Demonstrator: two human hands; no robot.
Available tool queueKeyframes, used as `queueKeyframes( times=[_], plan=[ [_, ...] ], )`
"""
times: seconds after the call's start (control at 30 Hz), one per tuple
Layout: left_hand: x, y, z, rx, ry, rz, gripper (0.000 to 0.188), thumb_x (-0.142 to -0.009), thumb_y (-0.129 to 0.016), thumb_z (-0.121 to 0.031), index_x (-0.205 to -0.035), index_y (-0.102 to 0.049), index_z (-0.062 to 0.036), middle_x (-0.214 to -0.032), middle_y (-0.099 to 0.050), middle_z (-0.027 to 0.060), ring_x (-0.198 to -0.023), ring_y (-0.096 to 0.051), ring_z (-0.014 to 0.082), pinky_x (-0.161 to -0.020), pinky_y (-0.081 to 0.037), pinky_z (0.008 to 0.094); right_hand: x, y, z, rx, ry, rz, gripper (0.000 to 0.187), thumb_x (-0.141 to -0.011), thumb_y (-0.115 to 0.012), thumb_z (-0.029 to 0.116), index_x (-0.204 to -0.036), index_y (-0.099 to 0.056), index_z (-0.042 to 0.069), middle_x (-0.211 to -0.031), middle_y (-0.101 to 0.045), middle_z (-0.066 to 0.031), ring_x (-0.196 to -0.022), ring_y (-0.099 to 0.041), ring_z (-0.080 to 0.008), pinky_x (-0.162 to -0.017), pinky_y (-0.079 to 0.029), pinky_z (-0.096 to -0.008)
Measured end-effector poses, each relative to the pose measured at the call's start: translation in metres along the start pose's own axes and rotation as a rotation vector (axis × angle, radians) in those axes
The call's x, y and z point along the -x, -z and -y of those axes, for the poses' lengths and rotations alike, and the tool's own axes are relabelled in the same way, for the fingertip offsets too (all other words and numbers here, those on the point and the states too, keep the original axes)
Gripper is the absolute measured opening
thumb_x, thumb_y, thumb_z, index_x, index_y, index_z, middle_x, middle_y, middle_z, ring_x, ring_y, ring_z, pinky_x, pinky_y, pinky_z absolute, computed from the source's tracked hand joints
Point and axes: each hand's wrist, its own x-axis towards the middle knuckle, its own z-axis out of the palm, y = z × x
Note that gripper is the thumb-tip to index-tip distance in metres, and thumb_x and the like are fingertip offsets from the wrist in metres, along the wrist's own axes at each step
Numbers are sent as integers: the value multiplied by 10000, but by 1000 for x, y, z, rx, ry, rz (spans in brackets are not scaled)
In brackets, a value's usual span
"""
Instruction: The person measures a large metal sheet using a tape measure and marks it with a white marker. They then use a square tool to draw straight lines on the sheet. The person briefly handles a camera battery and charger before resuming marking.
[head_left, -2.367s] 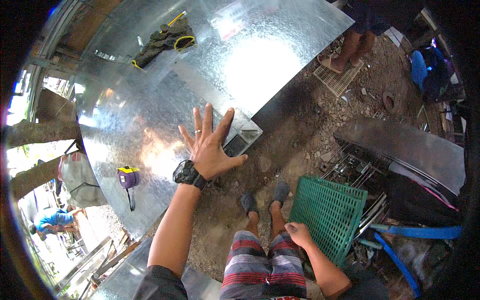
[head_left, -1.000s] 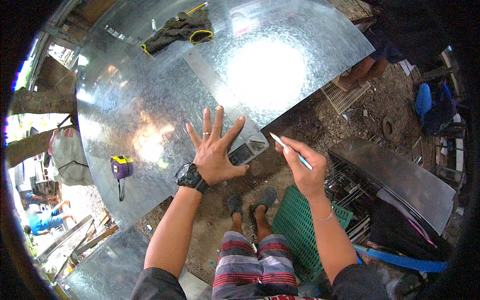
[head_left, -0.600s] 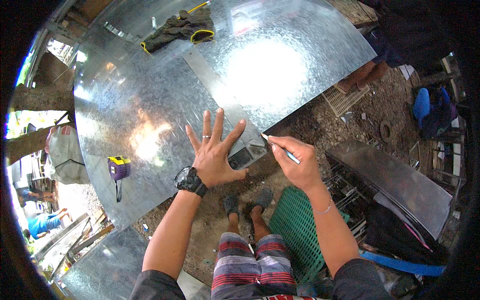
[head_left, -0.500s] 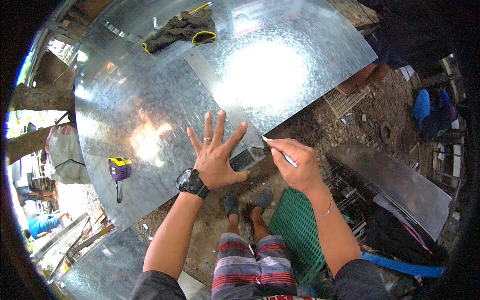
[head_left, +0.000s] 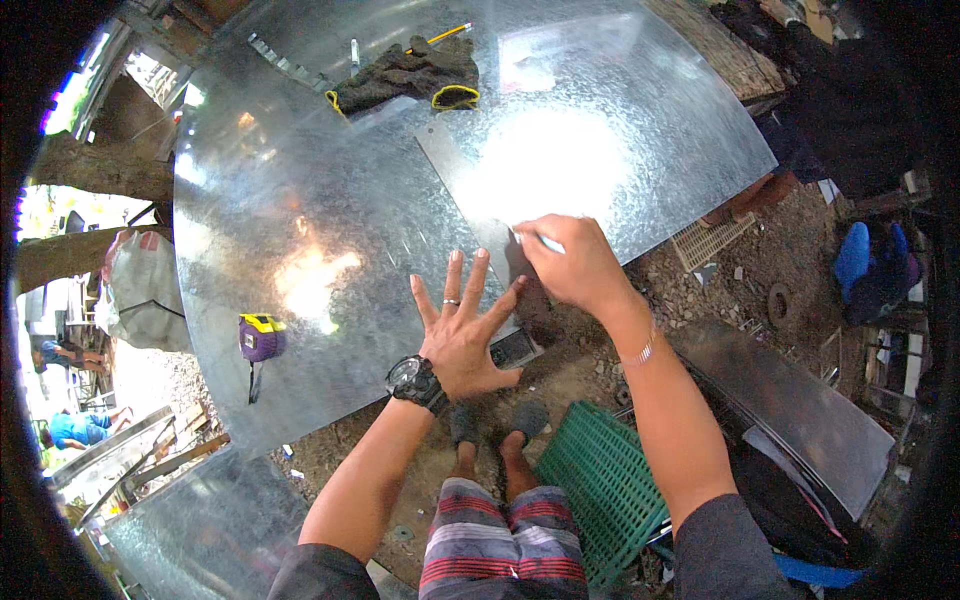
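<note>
A large shiny sheet of galvanized metal (head_left: 330,200) lies in front of me. Across it runs a flat metal straightedge (head_left: 448,168), slanting from the far left toward the near edge, with a wider dark-faced end piece (head_left: 513,349) at that edge. My left hand (head_left: 465,340) presses flat on the straightedge and sheet, fingers spread and holding nothing. Pinched in my right hand (head_left: 582,262) is a slim white pen (head_left: 549,243). Its tip meets the straightedge's right side, beyond my left fingertips; the exact contact point is too small to tell.
On the sheet are a purple and yellow tape measure (head_left: 262,338), dark work gloves (head_left: 405,80) and a yellow pencil (head_left: 440,38). A green plastic crate (head_left: 600,490) and a grey metal panel (head_left: 800,410) stand at the lower right. Someone in dark clothes (head_left: 835,110) is at the far right.
My right hand has moved the pen away from the sheet's near edge, farther along the straightedge. My left hand stays spread on it. The whole view has shifted slightly.
</note>
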Motion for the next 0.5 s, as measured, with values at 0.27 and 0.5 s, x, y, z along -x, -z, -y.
queueKeyframes(
  times=[0.27, 0.5],
  plan=[
    [-2, 6, -3, 13, 14, 27, 1263, -533, -914, -572, -1653, -361, -385, -1780, -66, 180, -1631, 32, 458, -1172, 90, 819, -39, 11, 7, 166, -154, 241, 268, -960, -632, 211, -985, -760, -23, -906, -720, -271, -844, -706, -457, -758, -560, -465],
    [5, 7, -6, 11, 14, -18, 1278, -528, -927, -550, -1656, -345, -407, -1781, -59, 181, -1632, 6, 458, -1174, 84, 821, 150, 59, 21, 129, -402, 426, 245, -927, -658, 224, -924, -761, 2, -940, -725, -277, -884, -716, -467, -791, -578, -494]
  ],
)
